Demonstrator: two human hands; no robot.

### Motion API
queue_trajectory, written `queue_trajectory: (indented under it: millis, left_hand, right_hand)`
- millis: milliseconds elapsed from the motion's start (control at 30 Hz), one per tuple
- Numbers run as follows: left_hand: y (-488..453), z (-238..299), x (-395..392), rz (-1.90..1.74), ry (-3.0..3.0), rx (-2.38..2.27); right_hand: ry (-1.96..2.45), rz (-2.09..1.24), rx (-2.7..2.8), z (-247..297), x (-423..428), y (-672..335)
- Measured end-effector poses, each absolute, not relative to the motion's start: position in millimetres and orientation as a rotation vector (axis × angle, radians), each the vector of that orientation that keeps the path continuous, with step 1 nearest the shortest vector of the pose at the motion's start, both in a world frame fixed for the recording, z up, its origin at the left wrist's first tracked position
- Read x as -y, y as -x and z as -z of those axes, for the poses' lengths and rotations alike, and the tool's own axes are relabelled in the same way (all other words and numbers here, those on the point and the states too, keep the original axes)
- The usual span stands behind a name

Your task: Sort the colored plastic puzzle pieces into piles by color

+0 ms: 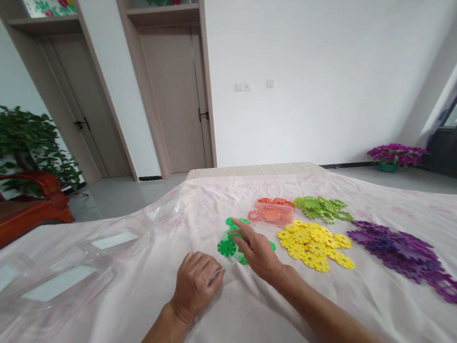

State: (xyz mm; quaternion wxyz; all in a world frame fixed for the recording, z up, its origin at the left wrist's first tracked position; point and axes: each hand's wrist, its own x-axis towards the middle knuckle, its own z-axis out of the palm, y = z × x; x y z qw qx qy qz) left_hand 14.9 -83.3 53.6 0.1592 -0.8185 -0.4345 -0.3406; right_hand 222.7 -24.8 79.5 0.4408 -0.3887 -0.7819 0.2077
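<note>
My right hand lies over a small pile of green snowflake pieces, fingers stretched toward them and touching the top ones. My left hand rests on the white cloth just left of that pile, fingers curled and pinching what looks like a thin clear edge of plastic. To the right lie a yellow pile, a light green pile, a purple pile and an orange pile with a clear pink box.
Several clear plastic boxes stand on the cloth at the left. Beyond the table are a red wooden bench, a leafy plant, two doors and a pot of purple flowers.
</note>
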Motion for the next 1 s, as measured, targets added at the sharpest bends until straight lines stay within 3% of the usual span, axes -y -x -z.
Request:
queue_trajectory:
  millis: [100, 333, 533, 733, 1000]
  left_hand:
    - [-16, -52, 84, 0.978, 2.35, 1.235]
    - [-14, -54, 82, 0.897, 2.158, 1.316]
    - [-20, -53, 84, 0.881, 2.113, 1.386]
    - [-6, -58, 82, 1.195, 2.214, 1.471]
    - [43, -32, 42, 1.801, 1.742, 2.035]
  right_hand:
    - [0.986, -0.567, 1.892, -73, 17, -229]
    - [1.274, -0.165, 2.031, -50, -4, -252]
    - [1.373, -0.035, 2.246, -47, -3, -235]
    - [1.372, -0.013, 2.307, -49, -1, -231]
    - [1.536, 0.058, 2.167, -39, -14, -242]
